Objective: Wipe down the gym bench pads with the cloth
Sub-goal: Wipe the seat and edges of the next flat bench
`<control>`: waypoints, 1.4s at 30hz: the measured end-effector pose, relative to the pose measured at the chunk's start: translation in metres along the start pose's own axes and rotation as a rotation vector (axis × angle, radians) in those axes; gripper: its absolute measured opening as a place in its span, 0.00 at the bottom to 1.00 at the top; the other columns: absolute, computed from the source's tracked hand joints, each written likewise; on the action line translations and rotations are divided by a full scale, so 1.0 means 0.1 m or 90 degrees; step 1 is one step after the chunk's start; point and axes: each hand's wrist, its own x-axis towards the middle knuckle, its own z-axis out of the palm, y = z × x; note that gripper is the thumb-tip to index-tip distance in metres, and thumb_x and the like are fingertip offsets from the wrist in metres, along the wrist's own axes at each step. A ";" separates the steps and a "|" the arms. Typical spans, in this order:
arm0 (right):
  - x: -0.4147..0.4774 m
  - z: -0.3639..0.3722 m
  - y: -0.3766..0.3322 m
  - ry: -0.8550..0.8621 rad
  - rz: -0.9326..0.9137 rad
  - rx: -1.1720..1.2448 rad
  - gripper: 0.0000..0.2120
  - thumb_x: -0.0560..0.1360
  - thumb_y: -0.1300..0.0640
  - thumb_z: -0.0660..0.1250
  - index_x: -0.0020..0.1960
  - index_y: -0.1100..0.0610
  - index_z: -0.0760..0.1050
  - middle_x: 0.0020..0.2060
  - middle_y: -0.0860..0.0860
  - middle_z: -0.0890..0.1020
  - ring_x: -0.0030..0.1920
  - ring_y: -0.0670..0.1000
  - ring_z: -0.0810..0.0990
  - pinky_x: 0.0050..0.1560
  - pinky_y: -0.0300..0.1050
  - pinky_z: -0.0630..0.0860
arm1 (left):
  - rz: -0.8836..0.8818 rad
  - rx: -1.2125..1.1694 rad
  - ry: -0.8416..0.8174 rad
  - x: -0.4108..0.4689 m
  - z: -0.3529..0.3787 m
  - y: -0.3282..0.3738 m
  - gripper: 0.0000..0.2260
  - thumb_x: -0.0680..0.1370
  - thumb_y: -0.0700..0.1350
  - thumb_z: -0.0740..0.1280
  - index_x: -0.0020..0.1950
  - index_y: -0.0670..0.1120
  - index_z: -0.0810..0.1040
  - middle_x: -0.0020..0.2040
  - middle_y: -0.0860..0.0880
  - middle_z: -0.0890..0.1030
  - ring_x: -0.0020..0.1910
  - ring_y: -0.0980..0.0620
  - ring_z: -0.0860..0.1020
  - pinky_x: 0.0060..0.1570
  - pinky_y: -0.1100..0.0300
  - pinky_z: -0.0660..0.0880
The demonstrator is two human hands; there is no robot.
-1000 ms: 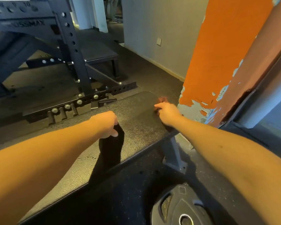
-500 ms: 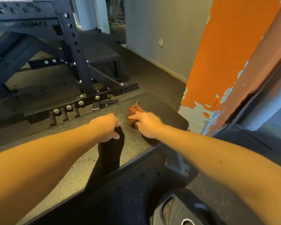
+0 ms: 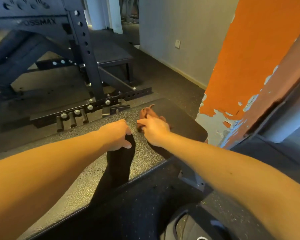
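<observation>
Cloth (image 3: 146, 112) gripped in the right hand (image 3: 154, 129), mid-wipe beside the clenched, empty left hand (image 3: 117, 134) on the bench (image 3: 180, 122); next, I reckon, sweep the stretch beyond both hands.

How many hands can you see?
2. The left hand rests on the black bench pad with its fingers curled. The right hand is just beside it, farther along the pad, gripping the brown cloth. None seem hidden.

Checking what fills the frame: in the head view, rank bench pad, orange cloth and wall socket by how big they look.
1. bench pad
2. cloth, partly hidden
3. wall socket, though distance shrinks it
</observation>
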 end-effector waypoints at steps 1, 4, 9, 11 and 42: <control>-0.02 0.01 -0.05 -0.002 -0.027 0.003 0.20 0.82 0.57 0.62 0.72 0.43 0.74 0.75 0.52 0.69 0.75 0.58 0.67 0.71 0.63 0.68 | 0.000 0.006 0.000 0.01 0.00 0.00 0.27 0.77 0.55 0.73 0.74 0.50 0.74 0.69 0.49 0.71 0.65 0.43 0.75 0.60 0.48 0.75; 0.09 -0.10 0.20 -0.037 -0.038 0.025 0.21 0.83 0.56 0.61 0.73 0.40 0.72 0.79 0.49 0.66 0.75 0.59 0.68 0.73 0.60 0.68 | 0.010 0.003 0.003 0.01 0.00 -0.01 0.28 0.76 0.56 0.73 0.74 0.50 0.74 0.69 0.49 0.72 0.66 0.43 0.74 0.61 0.47 0.75; 0.44 -0.38 0.87 0.030 0.129 0.014 0.19 0.85 0.54 0.59 0.75 0.45 0.72 0.76 0.56 0.69 0.72 0.62 0.71 0.72 0.56 0.69 | 0.022 -0.008 0.006 0.01 0.01 -0.04 0.28 0.76 0.57 0.73 0.74 0.50 0.74 0.67 0.49 0.72 0.65 0.43 0.74 0.61 0.47 0.76; 0.54 -0.38 0.87 0.053 0.191 0.023 0.19 0.85 0.54 0.59 0.75 0.46 0.71 0.75 0.57 0.71 0.72 0.62 0.71 0.71 0.55 0.70 | 0.014 -0.018 0.002 0.01 0.01 -0.02 0.28 0.76 0.56 0.74 0.74 0.50 0.74 0.67 0.49 0.72 0.65 0.43 0.75 0.61 0.47 0.76; 1.46 -0.38 0.76 -0.003 0.255 0.108 0.19 0.83 0.55 0.62 0.72 0.55 0.75 0.66 0.57 0.79 0.63 0.61 0.78 0.66 0.52 0.74 | -0.016 -0.011 -0.044 -0.04 -0.16 0.09 0.29 0.76 0.53 0.74 0.75 0.48 0.72 0.78 0.45 0.61 0.71 0.39 0.71 0.64 0.45 0.74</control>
